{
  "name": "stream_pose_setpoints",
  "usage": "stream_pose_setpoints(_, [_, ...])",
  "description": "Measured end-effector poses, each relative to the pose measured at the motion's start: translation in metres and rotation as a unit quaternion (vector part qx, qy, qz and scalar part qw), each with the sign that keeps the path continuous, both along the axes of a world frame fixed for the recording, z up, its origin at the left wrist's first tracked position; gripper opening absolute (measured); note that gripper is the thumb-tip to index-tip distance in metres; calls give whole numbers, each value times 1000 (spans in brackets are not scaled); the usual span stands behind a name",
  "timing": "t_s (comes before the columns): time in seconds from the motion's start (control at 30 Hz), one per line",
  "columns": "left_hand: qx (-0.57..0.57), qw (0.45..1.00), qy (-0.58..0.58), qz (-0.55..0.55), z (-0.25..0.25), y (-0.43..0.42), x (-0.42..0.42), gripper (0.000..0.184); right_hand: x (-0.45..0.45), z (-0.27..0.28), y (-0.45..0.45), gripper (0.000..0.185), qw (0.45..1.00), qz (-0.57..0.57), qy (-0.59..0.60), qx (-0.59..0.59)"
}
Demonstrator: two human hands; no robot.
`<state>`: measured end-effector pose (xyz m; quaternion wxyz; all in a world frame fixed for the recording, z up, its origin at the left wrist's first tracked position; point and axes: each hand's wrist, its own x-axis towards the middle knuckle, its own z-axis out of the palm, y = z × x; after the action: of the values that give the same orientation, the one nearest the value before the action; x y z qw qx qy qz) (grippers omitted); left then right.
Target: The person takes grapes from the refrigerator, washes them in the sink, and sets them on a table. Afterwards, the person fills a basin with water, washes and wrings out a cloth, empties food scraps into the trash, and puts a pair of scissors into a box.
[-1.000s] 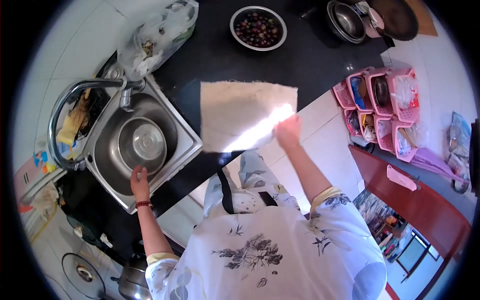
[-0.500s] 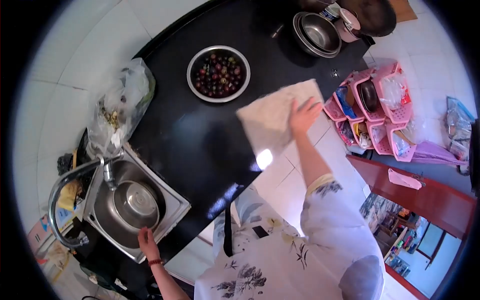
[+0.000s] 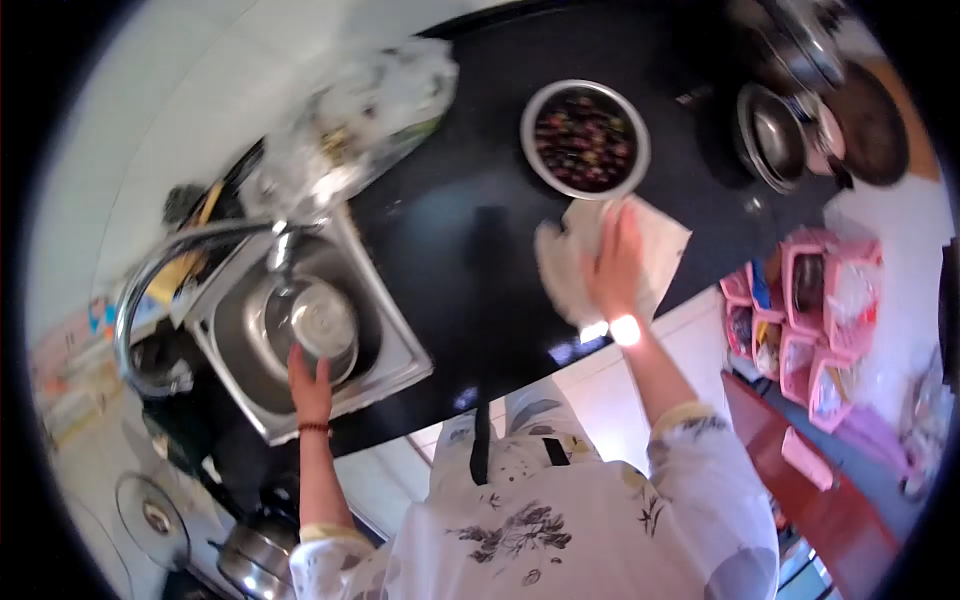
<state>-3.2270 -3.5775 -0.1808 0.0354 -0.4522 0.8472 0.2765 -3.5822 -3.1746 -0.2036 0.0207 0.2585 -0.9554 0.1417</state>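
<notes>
My right hand (image 3: pixel 617 262) lies flat on a cream cloth (image 3: pixel 660 245), its fingers stretched over it. The cloth rests on the black countertop (image 3: pixel 450 260), one side bunched up, just below a metal bowl (image 3: pixel 643 150) of small dark round fruits (image 3: pixel 585 143), which are blurred. Over at the sink (image 3: pixel 395 372), my left hand (image 3: pixel 310 388) reaches in with thumb and fingers apart. Its fingertips are at the near rim of a round metal basin (image 3: pixel 327 320) in the sink; whether they grip it I cannot tell.
A curved faucet (image 3: pixel 150 275) arches over the sink. Behind it lies a clear plastic bag (image 3: pixel 375 110) with scraps. Stacked metal bowls (image 3: pixel 775 140) and a dark wok (image 3: pixel 868 125) stand at the right end. Pink baskets (image 3: pixel 800 320) are beyond the counter edge; pots (image 3: pixel 255 560) sit lower left.
My right hand has drawn the cloth inward from the counter's right edge, folding one side. My left hand has moved forward to the basin's rim. The view has turned and shifted.
</notes>
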Motion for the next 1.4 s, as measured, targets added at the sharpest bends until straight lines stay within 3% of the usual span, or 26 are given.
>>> stream_pose_setpoints(0.13, [-154,983,-24,-99,1,-16,-34,59,68,15,-107,75,970,220,-89,-52])
stream_pose_setpoints(0.3, [-187,981,-24,-55,-56,-40,-38,64,56,-3,-179,69,978,199,-33,-49])
stream_pose_setpoints(0.5, [-98,968,-163,162,-140,-49,-24,75,56,-4,-197,69,985,172,-6,-23])
stream_pose_setpoints(0.53, [-107,969,-135,177,-146,-47,-29,76,58,-4,-198,69,985,171,-1,-21])
stream_pose_setpoints(0.63, [-190,981,-14,24,-167,-39,-40,75,58,-6,-199,69,984,177,6,-20])
stream_pose_setpoints(0.73, [-96,990,34,-101,-158,-38,-45,71,60,-6,-201,68,983,179,3,-24])
stream_pose_setpoints(0.83, [-193,975,-99,-39,-133,-62,-34,69,58,-5,-203,67,983,179,6,-26])
stream_pose_setpoints(0.87, [-225,974,-25,1,-166,-63,-16,68,59,-5,-203,66,983,179,4,-25])
stream_pose_setpoints(0.97, [-120,988,-54,-77,-146,-41,-38,66,60,-6,-203,65,984,178,9,-23])
stream_pose_setpoints(1.0, [-158,968,-32,-192,-157,-42,-36,65,59,-5,-204,65,983,180,10,-25])
stream_pose_setpoints(1.1, [-130,966,-75,-210,-146,-65,-34,65,59,-3,-201,63,982,186,9,-23])
stream_pose_setpoints(1.13, [-137,981,-36,-134,-149,-75,-27,64,59,-3,-201,63,983,184,8,-25])
stream_pose_setpoints(1.23, [-148,969,-170,-105,-161,-64,-22,64,61,-4,-200,62,983,182,10,-34])
stream_pose_setpoints(1.27, [-333,898,-133,-254,-156,-60,-22,61,60,-4,-201,61,982,183,13,-38])
stream_pose_setpoints(1.37, [-147,902,-153,-376,-126,-73,-29,57,53,-6,-201,59,979,201,23,-28])
stream_pose_setpoints(1.4, [-109,951,-138,-255,-128,-80,-33,41,47,-6,-206,58,977,208,29,-36])
